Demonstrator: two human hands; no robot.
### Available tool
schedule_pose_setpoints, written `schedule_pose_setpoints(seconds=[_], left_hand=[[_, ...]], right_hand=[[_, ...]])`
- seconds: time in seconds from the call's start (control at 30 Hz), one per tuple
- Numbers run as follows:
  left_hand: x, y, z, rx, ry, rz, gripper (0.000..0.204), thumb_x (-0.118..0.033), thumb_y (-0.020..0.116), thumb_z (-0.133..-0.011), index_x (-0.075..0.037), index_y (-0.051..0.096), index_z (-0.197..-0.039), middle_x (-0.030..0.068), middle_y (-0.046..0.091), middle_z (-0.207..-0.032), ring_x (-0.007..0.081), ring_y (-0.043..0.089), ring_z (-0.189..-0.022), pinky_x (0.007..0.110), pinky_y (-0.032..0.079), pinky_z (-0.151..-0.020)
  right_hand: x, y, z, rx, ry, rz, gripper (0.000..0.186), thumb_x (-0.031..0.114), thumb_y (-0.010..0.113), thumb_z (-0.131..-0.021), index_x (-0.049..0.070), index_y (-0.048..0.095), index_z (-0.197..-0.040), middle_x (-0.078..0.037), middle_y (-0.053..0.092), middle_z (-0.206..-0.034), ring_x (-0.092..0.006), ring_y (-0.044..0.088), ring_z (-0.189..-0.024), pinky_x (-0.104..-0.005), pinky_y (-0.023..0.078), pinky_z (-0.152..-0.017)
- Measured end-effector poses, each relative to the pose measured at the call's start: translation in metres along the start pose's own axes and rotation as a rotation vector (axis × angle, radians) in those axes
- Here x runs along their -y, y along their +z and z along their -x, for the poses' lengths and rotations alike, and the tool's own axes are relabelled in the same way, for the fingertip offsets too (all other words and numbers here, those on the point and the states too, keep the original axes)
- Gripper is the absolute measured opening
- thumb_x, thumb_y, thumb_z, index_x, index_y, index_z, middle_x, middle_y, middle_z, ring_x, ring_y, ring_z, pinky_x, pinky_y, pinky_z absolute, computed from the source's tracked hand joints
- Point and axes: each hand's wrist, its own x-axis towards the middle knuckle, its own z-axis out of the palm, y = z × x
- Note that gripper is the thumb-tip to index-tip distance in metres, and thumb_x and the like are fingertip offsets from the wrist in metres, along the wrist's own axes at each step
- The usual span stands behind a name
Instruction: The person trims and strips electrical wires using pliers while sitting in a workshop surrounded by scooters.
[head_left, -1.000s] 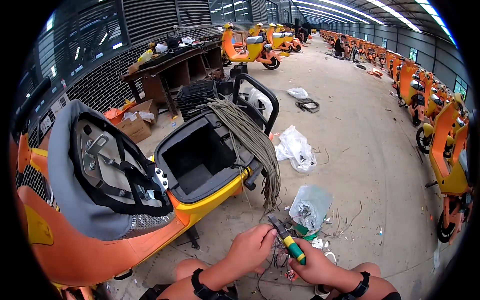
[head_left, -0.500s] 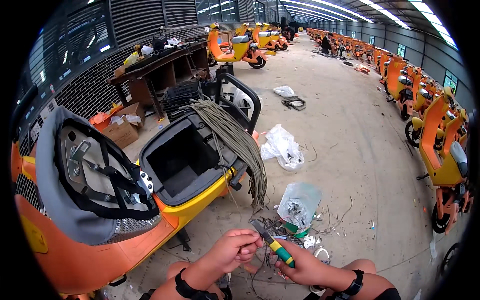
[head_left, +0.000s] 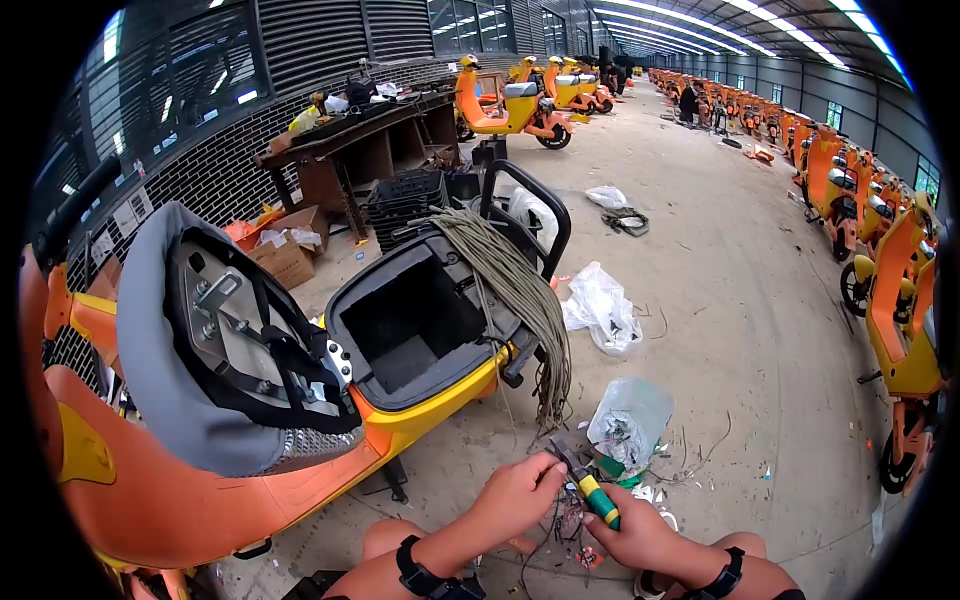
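Note:
My right hand [head_left: 635,530] is closed round the handle of a hand tool [head_left: 600,498] with yellow and green grips and a flat grey metal head, which points up and away from me. Beside that head, my left hand [head_left: 515,500] is closed in a pinch; what sits between its fingertips is too small to make out. A thin dark wire [head_left: 545,540] hangs below it toward the floor. Loose wire scraps lie beneath both hands. Just beyond is a translucent plastic container [head_left: 645,405] with small scraps inside.
At left stands an orange and yellow scooter [head_left: 200,500], its grey seat [head_left: 160,350] tipped up beside an open black storage box [head_left: 385,400]. A bundle of grey-green cords [head_left: 500,270] drapes over its rear. Plastic bags [head_left: 605,310] lie ahead; scooters [head_left: 895,330] line the right.
The whole view has shifted, so the scooter and my hands appear farther right. Both hands keep their grips, and my left fingers are now more turned over beside the tool's head.

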Motion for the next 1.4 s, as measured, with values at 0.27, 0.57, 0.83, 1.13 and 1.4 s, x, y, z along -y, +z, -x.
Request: schedule_pose_setpoints(seconds=[0.27,0.57,0.83,1.13,1.4], left_hand=[[-0.006,0.005,-0.004,0.000,-0.061,0.058,0.024,-0.026,0.056,-0.097,-0.004,0.063,-0.102,0.0049,0.059,-0.066,0.0140,0.058,-0.061,0.033,0.045,-0.057],[0.021,0.007,-0.012,-0.056,0.052,-0.010,0.024,-0.025,0.057,-0.097,-0.001,0.063,-0.100,0.0034,0.060,-0.067,0.0120,0.056,-0.062,0.031,0.045,-0.059],[0.015,0.014,-0.012,-0.058,0.032,-0.120,0.024,-0.023,0.058,-0.095,0.000,0.064,-0.100,0.0090,0.063,-0.070,0.0152,0.058,-0.063,0.032,0.047,-0.061],[0.021,0.013,-0.014,-0.091,0.118,-0.147,0.025,-0.024,0.058,-0.094,-0.001,0.064,-0.102,0.0147,0.065,-0.075,0.0260,0.064,-0.068,0.037,0.049,-0.064],[0.019,0.014,-0.013,-0.079,0.150,-0.148,0.026,-0.025,0.058,-0.095,0.000,0.062,-0.098,0.0143,0.065,-0.075,0.0241,0.062,-0.067,0.037,0.048,-0.063]], right_hand=[[0.002,-0.004,0.002,0.000,0.060,-0.006,0.048,0.031,0.066,-0.090,0.004,0.051,-0.127,-0.021,0.067,-0.085,-0.0372,0.067,-0.080,-0.0425,0.052,-0.072],[-0.014,0.005,-0.009,0.068,-0.001,-0.006,0.045,0.027,0.060,-0.093,0.004,0.049,-0.130,-0.018,0.067,-0.084,-0.0308,0.066,-0.065,-0.0398,0.054,-0.063],[-0.034,0.014,-0.014,-0.006,-0.009,-0.005,0.047,0.028,0.059,-0.091,0.002,0.049,-0.129,-0.026,0.066,-0.083,-0.0422,0.064,-0.077,-0.0487,0.051,-0.069],[-0.034,0.017,-0.017,0.035,0.029,0.045,0.048,0.031,0.063,-0.091,0.004,0.050,-0.129,-0.020,0.066,-0.094,-0.0346,0.067,-0.089,-0.0414,0.052,-0.078],[-0.020,0.011,-0.007,0.053,0.117,-0.002,0.046,0.026,0.064,-0.090,0.004,0.051,-0.128,-0.017,0.067,-0.087,-0.0299,0.068,-0.075,-0.0398,0.053,-0.070]])
